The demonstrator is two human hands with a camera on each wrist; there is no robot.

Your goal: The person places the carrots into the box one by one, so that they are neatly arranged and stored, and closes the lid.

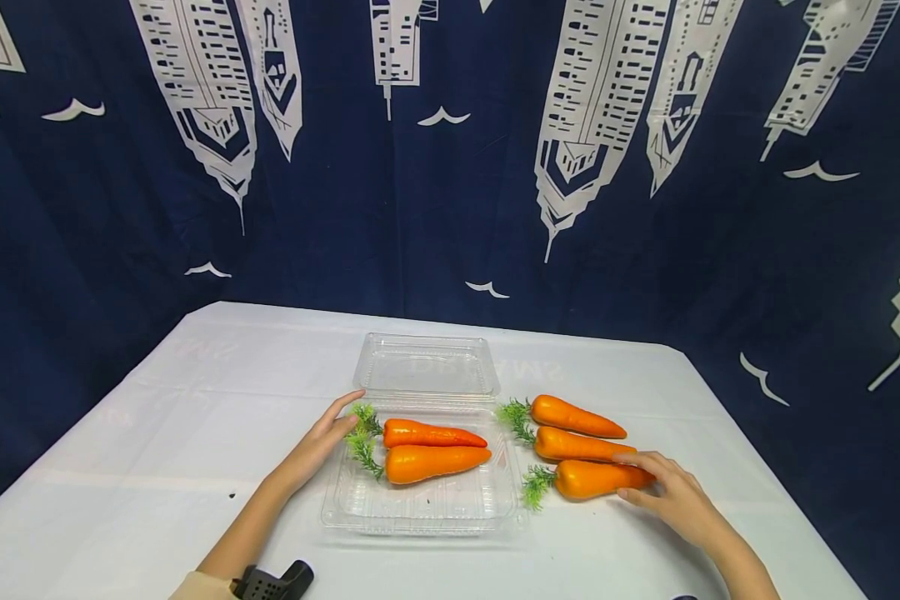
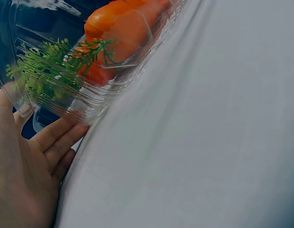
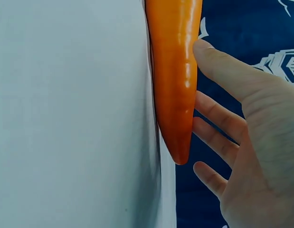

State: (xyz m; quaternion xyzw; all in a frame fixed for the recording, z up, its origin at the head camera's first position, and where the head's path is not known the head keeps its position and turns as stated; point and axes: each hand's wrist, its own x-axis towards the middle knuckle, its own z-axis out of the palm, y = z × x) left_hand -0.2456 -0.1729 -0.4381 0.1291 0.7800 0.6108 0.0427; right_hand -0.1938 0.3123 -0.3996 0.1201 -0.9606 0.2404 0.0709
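Note:
Two orange carrots point(image 1: 435, 463) with green tops lie side by side in a clear plastic box point(image 1: 420, 521), its lid point(image 1: 427, 367) folded back behind it. At the box's left edge, my left hand point(image 1: 311, 450) touches the wall with fingers extended; the left wrist view shows the fingers against the ribbed side point(image 2: 71, 90). Three more carrots lie right of the box. Around the tip end of the nearest carrot point(image 1: 596, 479) is my right hand point(image 1: 675, 500), its thumb and fingers loosely spread; the right wrist view shows them beside the carrot point(image 3: 175, 80), contact unclear.
A white cloth point(image 1: 157, 450) covers the table, and a dark blue curtain point(image 1: 420, 208) with white building prints hangs behind its back edge. The other two loose carrots, the far one point(image 1: 573, 417) and the middle one point(image 1: 581, 446), lie just beyond the nearest.

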